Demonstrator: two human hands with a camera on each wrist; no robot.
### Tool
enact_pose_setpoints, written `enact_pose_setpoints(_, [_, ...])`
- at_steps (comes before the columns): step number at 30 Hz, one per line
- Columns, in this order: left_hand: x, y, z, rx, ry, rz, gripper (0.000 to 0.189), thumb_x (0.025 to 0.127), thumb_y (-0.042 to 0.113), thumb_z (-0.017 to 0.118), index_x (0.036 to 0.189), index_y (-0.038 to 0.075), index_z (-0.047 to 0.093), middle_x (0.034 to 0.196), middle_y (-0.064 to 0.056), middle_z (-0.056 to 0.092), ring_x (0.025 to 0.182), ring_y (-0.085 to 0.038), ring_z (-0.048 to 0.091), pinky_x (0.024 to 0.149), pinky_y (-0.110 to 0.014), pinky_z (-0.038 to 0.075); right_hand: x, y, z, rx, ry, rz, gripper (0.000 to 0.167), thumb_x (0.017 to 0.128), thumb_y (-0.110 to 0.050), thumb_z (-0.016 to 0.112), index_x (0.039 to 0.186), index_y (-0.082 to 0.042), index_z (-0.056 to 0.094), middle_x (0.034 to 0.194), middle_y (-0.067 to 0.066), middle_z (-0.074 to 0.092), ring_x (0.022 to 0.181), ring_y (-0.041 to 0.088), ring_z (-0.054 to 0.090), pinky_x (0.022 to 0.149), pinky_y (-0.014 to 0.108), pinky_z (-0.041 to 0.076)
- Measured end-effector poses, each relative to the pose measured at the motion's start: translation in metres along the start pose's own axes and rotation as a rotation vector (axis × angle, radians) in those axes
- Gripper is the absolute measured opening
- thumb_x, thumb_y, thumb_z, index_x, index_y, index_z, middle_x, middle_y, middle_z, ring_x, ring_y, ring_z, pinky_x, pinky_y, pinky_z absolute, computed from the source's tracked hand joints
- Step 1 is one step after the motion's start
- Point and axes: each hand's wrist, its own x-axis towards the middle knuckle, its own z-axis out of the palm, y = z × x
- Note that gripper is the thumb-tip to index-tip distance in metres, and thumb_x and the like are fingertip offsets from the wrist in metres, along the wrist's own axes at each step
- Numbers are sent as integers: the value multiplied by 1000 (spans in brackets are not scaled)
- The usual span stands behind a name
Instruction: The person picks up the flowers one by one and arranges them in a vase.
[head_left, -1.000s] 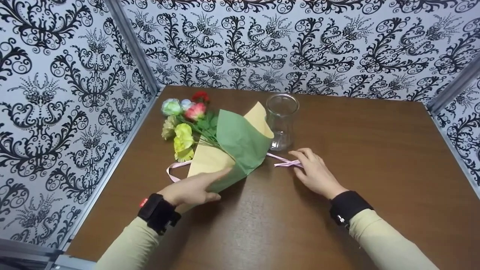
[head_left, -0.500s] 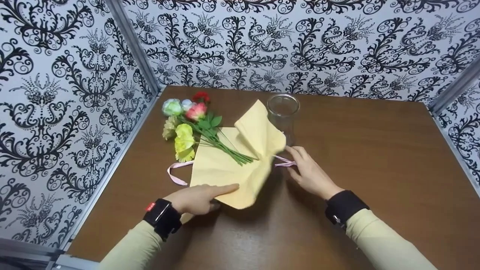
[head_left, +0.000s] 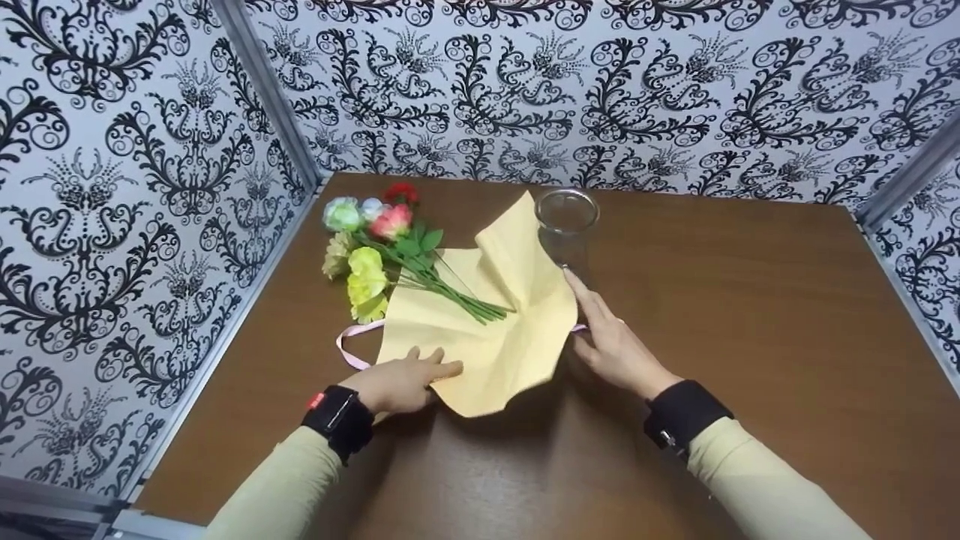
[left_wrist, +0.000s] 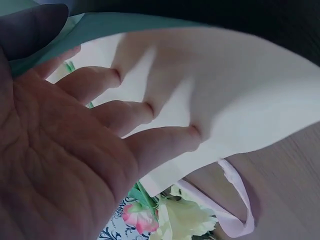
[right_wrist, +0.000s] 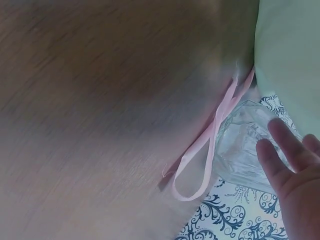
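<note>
A sheet of wrapping paper (head_left: pixel 487 360), cream inside and green on its back, lies spread and creased on the table. Artificial flowers (head_left: pixel 367 274) rest with their green stems (head_left: pixel 469 300) on it, blooms toward the left. Fingertips of my left hand (head_left: pixel 401 384) press on the cream side near the front left edge. My right hand (head_left: pixel 619 352) has its fingers extended along the paper's right edge, against the green back (right_wrist: pixel 290 55). Pink ribbon (right_wrist: pixel 215 130) runs under the paper; a loop (head_left: pixel 351 346) shows on the left, a bit beside my right hand.
A clear glass vase (head_left: pixel 568 214) stands behind the paper's right corner, close to my right fingertips. Patterned walls (head_left: pixel 480 90) rise at the back and left edges of the brown table (head_left: pixel 750 300).
The paper's green flap has been folded open toward the right, uncovering the cream inside and the stems. My right hand has left the ribbon end and moved up to the paper's edge.
</note>
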Motion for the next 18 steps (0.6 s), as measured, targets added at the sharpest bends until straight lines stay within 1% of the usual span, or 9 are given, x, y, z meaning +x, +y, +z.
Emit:
enact_pose_setpoints(3, [2, -6, -2, 38, -5, -16, 65, 95, 2, 52, 155, 23, 45, 166, -19, 27, 149, -57, 16, 110, -63, 38, -1, -1, 1, -5, -14, -20, 93, 86, 7, 63, 163, -28, 24, 152, 8, 46, 114, 31, 65, 91, 49, 54])
enact_pose_setpoints(5, [3, -11, -3, 46, -5, -30, 64, 95, 2, 52, 155, 23, 45, 167, -16, 25, 150, -55, 14, 96, -58, 49, -1, -1, 1, -36, -21, -56, 89, 85, 8, 63, 160, -28, 32, 150, 9, 48, 118, 34, 62, 93, 53, 52])
enact_pose_setpoints(6, [3, -13, -4, 43, -1, -35, 64, 95, 3, 53, 155, 22, 45, 167, -15, 25, 150, -55, 14, 87, -54, 52, -1, -1, 2, -48, -24, -78, 87, 84, 9, 64, 158, -28, 37, 147, 10, 50, 120, 35, 60, 95, 55, 51])
enact_pose_setpoints(8, [3, -18, -5, 40, 5, -47, 63, 95, 4, 54, 155, 23, 45, 167, -14, 25, 151, -55, 13, 79, -50, 52, -1, -2, 4, -77, -18, -136, 76, 84, 9, 64, 152, -22, 49, 141, 12, 54, 118, 35, 60, 94, 55, 51])
enact_pose_setpoints(9, [3, -21, -5, 32, 7, -55, 64, 95, 4, 54, 155, 23, 45, 168, -13, 25, 151, -54, 12, 78, -50, 52, -1, -2, 5, -96, -17, -156, 70, 85, 9, 65, 148, -20, 54, 139, 13, 55, 117, 34, 61, 94, 54, 52])
enact_pose_setpoints(11, [2, -26, -7, 21, 13, -70, 64, 95, 5, 54, 155, 23, 46, 168, -12, 24, 151, -54, 11, 80, -51, 52, -3, -2, 7, -113, -19, -190, 58, 86, 10, 64, 139, -15, 63, 135, 14, 57, 115, 31, 62, 93, 50, 53])
enact_pose_setpoints(13, [0, -31, -8, 25, 19, -76, 61, 97, 9, 54, 155, 24, 45, 168, -12, 24, 151, -54, 11, 94, -58, 49, -4, -2, 9, -132, -23, -212, 49, 87, 9, 63, 132, -11, 67, 132, 15, 59, 113, 29, 63, 91, 46, 55])
enact_pose_setpoints(15, [-2, -36, -10, 24, 28, -74, 59, 98, 12, 54, 155, 23, 46, 168, -12, 24, 150, -56, 11, 101, -65, 44, -6, -1, 10, -143, -40, -205, 45, 89, 8, 61, 129, -10, 68, 131, 15, 60, 113, 28, 64, 90, 45, 55])
enact_pose_setpoints(18, [-4, -44, -12, 33, 39, -70, 58, 99, 15, 56, 155, 22, 45, 168, -14, 24, 149, -58, 11, 105, -69, 39, -8, 1, 13, -150, -65, -190, 42, 90, 5, 61, 129, -9, 68, 132, 16, 61, 116, 31, 64, 93, 47, 55])
